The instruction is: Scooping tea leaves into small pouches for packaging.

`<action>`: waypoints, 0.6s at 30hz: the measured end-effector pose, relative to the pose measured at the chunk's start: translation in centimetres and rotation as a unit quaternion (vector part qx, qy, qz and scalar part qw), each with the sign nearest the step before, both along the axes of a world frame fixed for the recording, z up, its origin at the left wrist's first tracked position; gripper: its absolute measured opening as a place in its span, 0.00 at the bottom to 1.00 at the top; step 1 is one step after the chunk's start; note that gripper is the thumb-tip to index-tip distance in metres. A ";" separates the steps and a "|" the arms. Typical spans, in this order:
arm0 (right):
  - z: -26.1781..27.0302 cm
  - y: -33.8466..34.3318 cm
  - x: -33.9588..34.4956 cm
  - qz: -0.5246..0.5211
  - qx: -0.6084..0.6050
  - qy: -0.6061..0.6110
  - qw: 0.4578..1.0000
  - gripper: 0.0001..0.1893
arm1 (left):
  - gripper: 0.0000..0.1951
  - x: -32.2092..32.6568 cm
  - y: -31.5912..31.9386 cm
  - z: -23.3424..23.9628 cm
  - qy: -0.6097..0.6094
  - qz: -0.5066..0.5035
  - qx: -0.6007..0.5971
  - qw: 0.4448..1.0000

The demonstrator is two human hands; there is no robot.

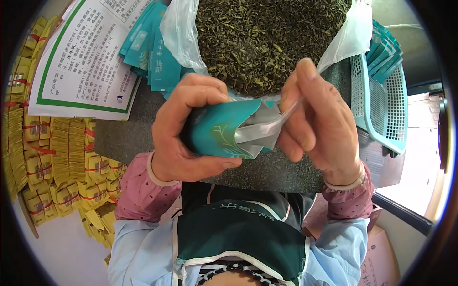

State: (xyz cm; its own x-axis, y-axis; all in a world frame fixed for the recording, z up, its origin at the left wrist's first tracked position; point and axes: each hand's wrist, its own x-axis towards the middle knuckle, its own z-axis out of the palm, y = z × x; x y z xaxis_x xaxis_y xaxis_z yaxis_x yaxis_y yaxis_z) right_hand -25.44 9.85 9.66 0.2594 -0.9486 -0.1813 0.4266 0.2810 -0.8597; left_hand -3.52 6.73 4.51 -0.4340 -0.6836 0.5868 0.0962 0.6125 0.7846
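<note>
My left hand (189,125) is wrapped around a teal foil pouch (222,132) with a green leaf print. The pouch lies on its side in the hand, its silvery inside showing at the right end. Thumb and fingers of my right hand (322,125) pinch a clear plastic edge at that end. Whether this plastic is an inner bag or part of the pouch, I cannot tell. Just beyond both hands, a large heap of dried tea leaves (264,43) fills an open white plastic bag (180,32).
Flat teal pouches (162,68) lie left of the tea bag, beside a printed cardboard sheet (82,60). Banded yellow packets (37,168) are stacked at far left. A light-blue plastic basket (379,121) holding teal pouches (386,53) stands right. The dark speckled tabletop (272,178) ends near my apron.
</note>
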 end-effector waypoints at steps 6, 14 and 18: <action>-0.5 -0.8 -2.2 -0.043 -0.129 -0.069 0.988 0.25 | 0.34 -0.6 -2.0 0.6 -0.009 -0.014 -0.042 0.999; -0.5 -2.8 -4.1 -0.294 -0.247 0.127 0.915 0.21 | 0.31 0.0 -3.6 -0.3 0.050 0.014 -0.008 0.999; 0.5 -2.5 -3.8 -0.164 -0.181 0.445 0.862 0.15 | 0.32 0.8 -3.6 -0.2 0.048 0.034 0.013 0.998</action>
State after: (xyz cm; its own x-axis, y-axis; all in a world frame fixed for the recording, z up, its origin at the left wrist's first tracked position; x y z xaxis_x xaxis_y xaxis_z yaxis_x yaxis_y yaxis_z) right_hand -29.25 7.32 10.12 -0.1221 -0.9807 0.1524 -0.4411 -0.0840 -0.8935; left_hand -2.69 3.08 4.34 -0.3283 -0.7246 0.6060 0.1314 0.6003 0.7889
